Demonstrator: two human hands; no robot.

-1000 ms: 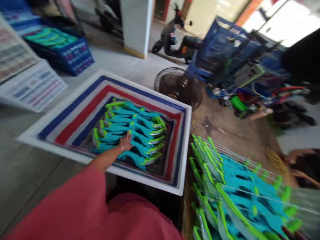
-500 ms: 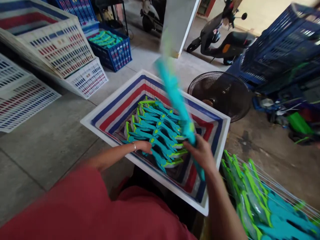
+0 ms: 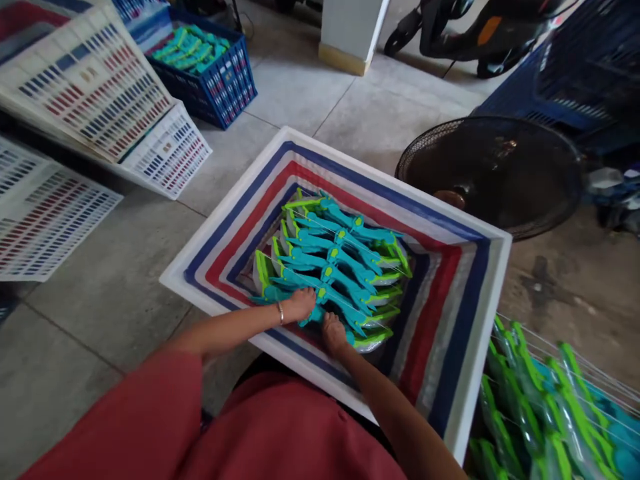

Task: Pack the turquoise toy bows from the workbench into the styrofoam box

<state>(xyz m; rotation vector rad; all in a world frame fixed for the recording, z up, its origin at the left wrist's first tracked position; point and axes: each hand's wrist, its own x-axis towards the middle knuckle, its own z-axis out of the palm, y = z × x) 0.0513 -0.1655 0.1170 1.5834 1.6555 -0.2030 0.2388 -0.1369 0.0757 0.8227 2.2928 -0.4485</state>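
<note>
A white-rimmed crate [image 3: 210,233] lined with red, white and blue striped sheet is in front of me. Inside it lies a row of teal-and-lime plastic bow-shaped pieces [image 3: 345,257], with thin white strings and clear parts near their ends. My left hand [image 3: 300,305], a bracelet at its wrist, is closed on the nearest piece, left of its middle. Close by, my right hand [image 3: 334,331] has its fingers curled round the same front part of the row, right of the middle. Both hands partly hide that piece, and their fingertips are out of sight.
More teal-and-lime pieces [image 3: 550,400] lie stacked at the lower right. Beyond the crate's right corner is a black round fan [image 3: 490,173]. A blue crate [image 3: 225,80] with similar pieces and white slatted crates [image 3: 100,87] stand left. A pillar [image 3: 350,33] and scooter [image 3: 460,40] are behind.
The right hand has brought a long teal piece, held upright and blurred before, down to the row's near end. The left hand stays at the front of the row. My view has tilted down.
</note>
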